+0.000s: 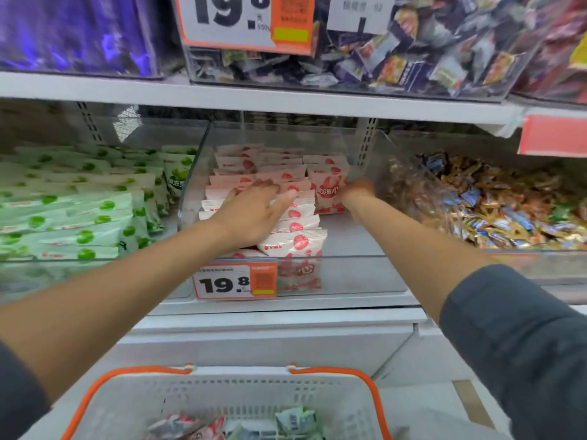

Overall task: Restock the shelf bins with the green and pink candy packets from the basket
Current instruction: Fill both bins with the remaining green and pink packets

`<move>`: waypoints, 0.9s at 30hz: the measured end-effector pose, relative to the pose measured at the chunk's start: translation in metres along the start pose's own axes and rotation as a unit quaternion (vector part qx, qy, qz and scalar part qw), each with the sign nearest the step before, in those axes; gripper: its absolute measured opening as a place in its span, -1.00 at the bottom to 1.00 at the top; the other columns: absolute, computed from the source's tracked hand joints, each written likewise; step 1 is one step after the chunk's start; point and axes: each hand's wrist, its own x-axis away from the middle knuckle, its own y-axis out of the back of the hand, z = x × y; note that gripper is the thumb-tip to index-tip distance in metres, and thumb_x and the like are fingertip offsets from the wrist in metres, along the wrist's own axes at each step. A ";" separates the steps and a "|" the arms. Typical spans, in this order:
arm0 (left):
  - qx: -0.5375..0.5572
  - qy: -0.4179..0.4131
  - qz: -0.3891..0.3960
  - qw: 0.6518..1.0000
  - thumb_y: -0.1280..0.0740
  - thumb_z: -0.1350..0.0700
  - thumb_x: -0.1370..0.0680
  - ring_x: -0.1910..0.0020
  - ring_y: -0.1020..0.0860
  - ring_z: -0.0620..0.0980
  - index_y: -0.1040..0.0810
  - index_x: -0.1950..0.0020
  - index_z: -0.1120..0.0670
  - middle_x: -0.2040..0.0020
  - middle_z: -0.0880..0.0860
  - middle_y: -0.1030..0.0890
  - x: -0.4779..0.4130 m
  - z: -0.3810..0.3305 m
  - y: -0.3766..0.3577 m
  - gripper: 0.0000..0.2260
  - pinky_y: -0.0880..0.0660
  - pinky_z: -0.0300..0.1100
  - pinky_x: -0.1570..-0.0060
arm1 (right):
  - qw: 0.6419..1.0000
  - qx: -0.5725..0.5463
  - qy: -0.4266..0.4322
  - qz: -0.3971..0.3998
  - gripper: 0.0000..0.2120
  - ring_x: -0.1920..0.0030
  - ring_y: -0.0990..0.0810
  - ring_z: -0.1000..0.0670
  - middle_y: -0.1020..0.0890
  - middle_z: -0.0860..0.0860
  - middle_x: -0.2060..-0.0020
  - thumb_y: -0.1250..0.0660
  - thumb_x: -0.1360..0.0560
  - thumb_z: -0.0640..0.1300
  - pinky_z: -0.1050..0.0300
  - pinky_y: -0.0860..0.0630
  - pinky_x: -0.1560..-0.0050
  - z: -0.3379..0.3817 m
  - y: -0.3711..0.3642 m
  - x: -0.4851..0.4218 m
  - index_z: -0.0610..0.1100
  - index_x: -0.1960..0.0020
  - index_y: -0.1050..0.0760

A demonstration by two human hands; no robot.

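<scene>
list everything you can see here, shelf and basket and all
pink candy packets: many, white and pink, stacked in the middle clear bin
green candy packets: many, white and green, bin to the left
wrapped candies: many, gold, blue and orange, bin to the right
price tag: one, white and orange, reads 19.8, front of the middle bin
purple packs: several, upper shelf, left
assorted sweets: many, mixed colours, upper shelf bin
basket: one, white with orange handles, below the shelf
basket packets: a few, pink and green, inside the basket
left hand: flat on the pink packets
right hand: blurred, at an upright pink packet; grip unclear
</scene>
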 end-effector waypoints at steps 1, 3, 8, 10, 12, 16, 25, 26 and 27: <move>-0.002 0.003 0.003 1.000 0.10 -0.25 -0.63 -0.32 -0.40 0.09 -0.45 -0.31 0.06 -0.31 0.06 -0.50 -0.001 0.000 0.000 -0.46 -0.26 0.17 -0.36 | 0.999 0.044 0.014 -0.028 -0.79 -0.13 -0.58 -0.11 -0.57 -0.16 -0.20 -0.20 -0.58 -0.27 0.20 -0.48 0.15 0.000 -0.001 -0.002 -0.23 -0.19 -0.48; -0.013 0.007 0.008 1.000 0.09 -0.24 -0.63 -0.35 -0.39 0.10 -0.44 -0.35 0.09 -0.34 0.07 -0.48 -0.001 -0.002 0.000 -0.44 -0.25 0.17 -0.37 | 0.993 0.106 0.047 -0.038 -0.89 -0.10 -0.58 -0.10 -0.60 -0.15 -0.14 -0.15 -0.60 -0.25 0.19 -0.38 0.12 0.001 -0.001 0.003 -0.16 -0.05 -0.45; 0.023 0.010 -0.010 1.000 0.04 -0.22 -0.64 -0.12 -0.49 0.09 -0.51 -0.14 0.09 -0.06 0.03 -0.55 0.001 -0.002 0.003 -0.52 -0.38 0.12 -0.23 | 0.989 0.138 0.046 -0.021 -0.75 -0.13 -0.55 -0.13 -0.55 -0.14 -0.07 -0.10 -0.62 -0.28 0.10 -0.45 -0.01 0.005 0.008 0.017 -0.26 -0.21 -0.47; 0.047 0.010 -0.047 0.998 -0.03 -0.19 -0.65 -0.05 -0.54 0.07 -0.54 -0.13 0.11 -0.02 0.03 -0.59 0.006 -0.009 0.008 -0.55 -0.48 0.05 -0.13 | 0.992 0.107 0.057 -0.041 -0.76 -0.17 -0.56 -0.17 -0.58 -0.19 -0.11 -0.15 -0.60 -0.28 0.07 -0.49 -0.10 0.009 0.020 0.032 -0.29 -0.20 -0.49; 0.047 0.002 -0.113 0.992 -0.12 -0.13 -0.65 -0.01 -0.56 -0.02 -0.56 -0.16 0.07 -0.03 -0.02 -0.61 0.018 -0.023 0.018 -0.64 -0.53 -0.02 -0.05 | 0.990 0.055 0.113 -0.065 -0.76 -0.14 -0.58 -0.17 -0.62 -0.19 -0.09 -0.22 -0.55 -0.27 0.06 -0.50 -0.10 0.014 0.031 0.059 -0.27 -0.16 -0.55; 0.087 0.023 -0.183 0.979 -0.23 0.05 -0.59 0.20 -0.55 -0.08 -0.54 0.11 -0.03 0.23 -0.12 -0.58 0.063 -0.049 0.031 -0.87 -0.52 -0.10 0.19 | 0.952 -0.008 0.281 -0.120 -0.80 0.09 -0.59 -0.01 -0.64 -0.04 0.08 -0.27 -0.46 -0.27 0.05 -0.54 -0.03 0.017 0.034 0.140 -0.15 -0.02 -0.61; 0.134 0.220 0.049 0.965 -0.28 0.11 -0.50 0.25 -0.56 0.07 -0.55 0.24 0.03 0.33 -0.04 -0.55 0.194 0.009 -0.038 -0.87 -0.53 -0.09 0.17 | 0.928 0.121 0.319 0.150 -0.85 0.16 -0.53 -0.03 -0.60 -0.02 0.14 -0.26 -0.45 -0.28 0.06 -0.50 0.09 -0.064 -0.087 0.248 -0.14 0.08 -0.58; 0.131 0.245 0.079 0.957 -0.28 0.12 -0.51 0.24 -0.57 0.05 -0.56 0.21 0.06 0.29 -0.03 -0.58 0.205 0.025 -0.049 -0.87 -0.54 -0.10 0.17 | 0.916 0.183 0.291 0.209 -0.83 0.08 -0.55 -0.07 -0.62 -0.04 0.07 -0.23 -0.48 -0.26 0.02 -0.52 0.03 -0.082 -0.104 0.246 -0.13 0.03 -0.58; 0.122 0.264 0.107 0.951 -0.27 0.13 -0.52 0.22 -0.58 0.04 -0.58 0.19 0.08 0.23 0.00 -0.61 0.214 0.042 -0.059 -0.87 -0.54 -0.11 0.14 | 0.894 0.242 0.265 0.267 -0.80 0.01 -0.57 -0.10 -0.62 -0.06 -0.01 -0.21 -0.51 -0.26 0.00 -0.53 -0.03 -0.100 -0.121 0.243 -0.12 -0.03 -0.57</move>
